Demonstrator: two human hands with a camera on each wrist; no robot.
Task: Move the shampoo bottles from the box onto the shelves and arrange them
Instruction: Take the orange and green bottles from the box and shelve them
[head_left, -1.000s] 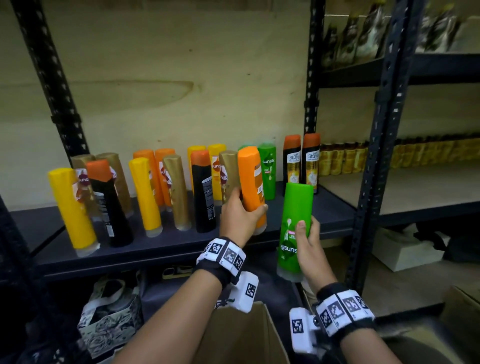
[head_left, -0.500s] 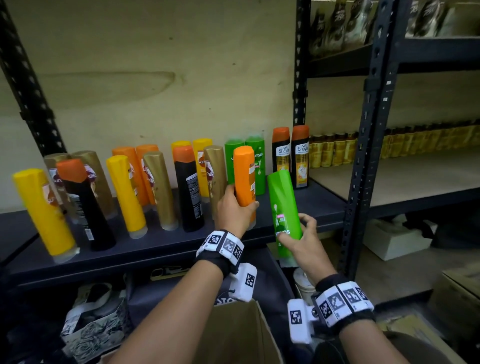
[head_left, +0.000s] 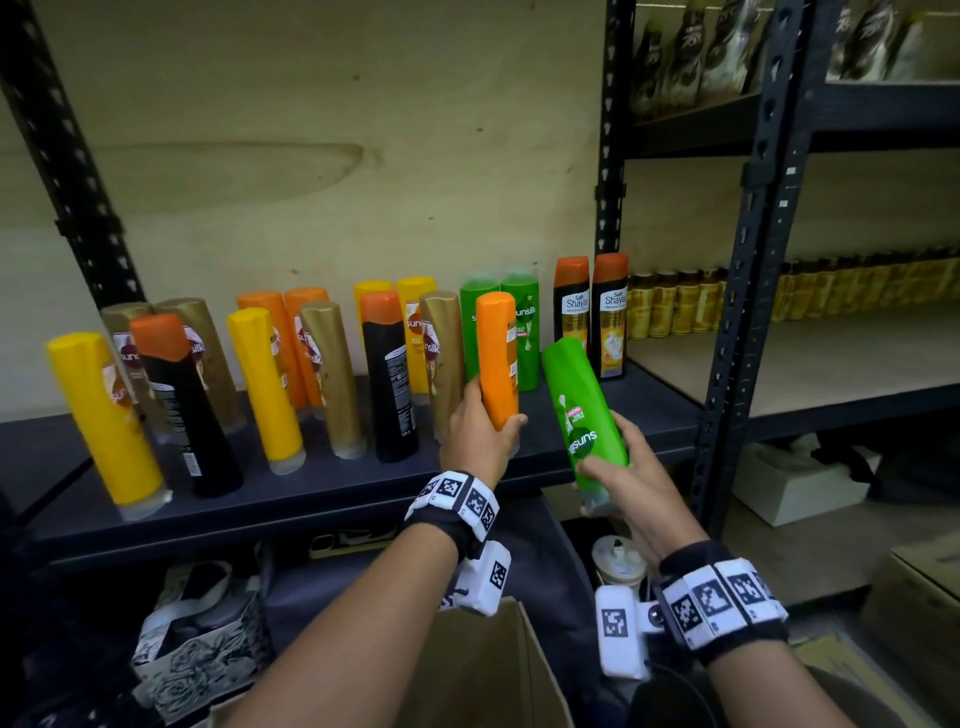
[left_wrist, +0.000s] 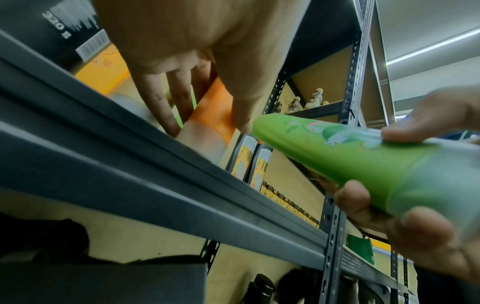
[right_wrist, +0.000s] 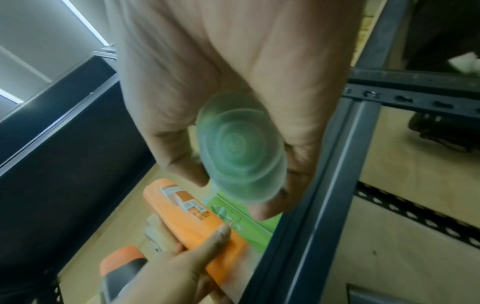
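Note:
My left hand (head_left: 480, 436) grips an orange shampoo bottle (head_left: 497, 358) that stands cap-down on the dark shelf (head_left: 332, 488), in front of two green bottles (head_left: 524, 332). In the left wrist view the fingers (left_wrist: 166, 107) wrap the orange bottle (left_wrist: 213, 115) at the shelf edge. My right hand (head_left: 623, 478) holds a green Sunsilk bottle (head_left: 582, 410) by its lower end, tilted with its top leaning left, just off the shelf's front. The right wrist view shows that bottle's clear round cap (right_wrist: 239, 148) between thumb and fingers. A cardboard box (head_left: 483, 670) sits below my forearms.
Several yellow, gold, orange and black bottles (head_left: 270, 384) stand in rows along the shelf. Two Shayla bottles (head_left: 592, 312) stand at its right end beside a black upright post (head_left: 737, 291). The neighbouring rack holds small amber bottles (head_left: 779, 296). A patterned bag (head_left: 197, 639) lies lower left.
The green bottle has tipped from upright to leaning left and risen toward the shelf. The left hand has kept its grip on the orange bottle; the view has shifted left.

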